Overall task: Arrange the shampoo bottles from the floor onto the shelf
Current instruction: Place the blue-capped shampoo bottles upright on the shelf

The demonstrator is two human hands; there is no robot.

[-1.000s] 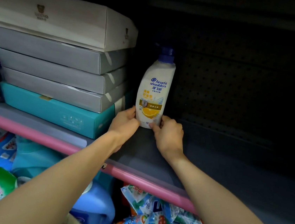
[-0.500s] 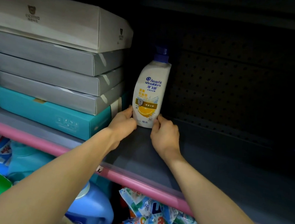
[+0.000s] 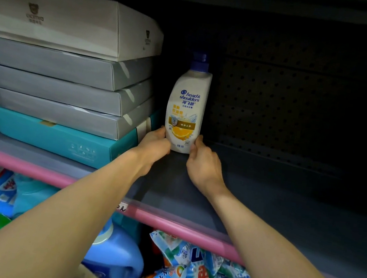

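A white shampoo bottle (image 3: 187, 107) with a blue cap and a lemon label stands upright on the dark grey shelf (image 3: 262, 205), deep toward the pegboard back. My left hand (image 3: 154, 144) holds its base from the left, fingers curled round the lower edge. My right hand (image 3: 202, 161) holds the base from the right, thumb and fingers against the bottle's lower corner. Both forearms reach in over the pink shelf edge (image 3: 168, 224).
A stack of flat grey boxes on a teal box (image 3: 63, 139) fills the shelf's left, right beside the bottle. To the bottle's right the shelf is bare and dark. Below the pink edge lie a blue detergent jug (image 3: 114, 256) and detergent bags (image 3: 197, 273).
The bottle has slid a little farther back on the shelf, closer to the box stack, with both hands still holding its base.
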